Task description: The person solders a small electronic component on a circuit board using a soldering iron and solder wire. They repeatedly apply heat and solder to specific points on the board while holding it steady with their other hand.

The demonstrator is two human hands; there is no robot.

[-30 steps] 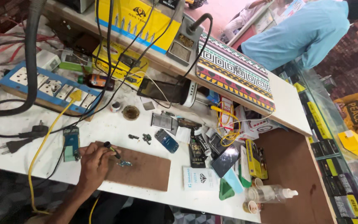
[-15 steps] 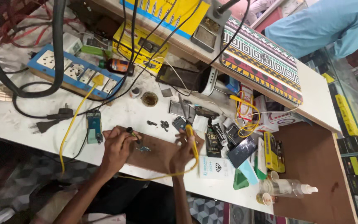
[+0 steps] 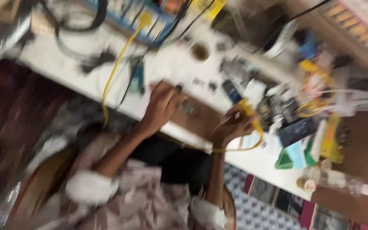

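Observation:
The view is badly blurred. My left hand (image 3: 160, 106) rests at the left end of a brown board (image 3: 196, 117) on the white table (image 3: 256, 164), its fingers curled around a small dark part (image 3: 178, 89). My right hand (image 3: 231, 127) is at the board's right end and grips a yellow-handled tool (image 3: 248, 111). The tool's yellow cord (image 3: 235, 149) loops below the hand along the table's near edge. A small metal piece (image 3: 188, 108) lies on the board between my hands.
A blue power strip (image 3: 150, 19) and black cables lie at the far side. A yellow cable (image 3: 115, 72) runs past a small blue device (image 3: 137, 76). Phone parts, boxes and green items (image 3: 284, 159) crowd the right, with a clear bottle (image 3: 341, 181) near the edge.
The camera has swung down and closer, blurring everything. My right hand came in half a second ago with the yellow-handled tool and still holds it; my left hand stays at the board.

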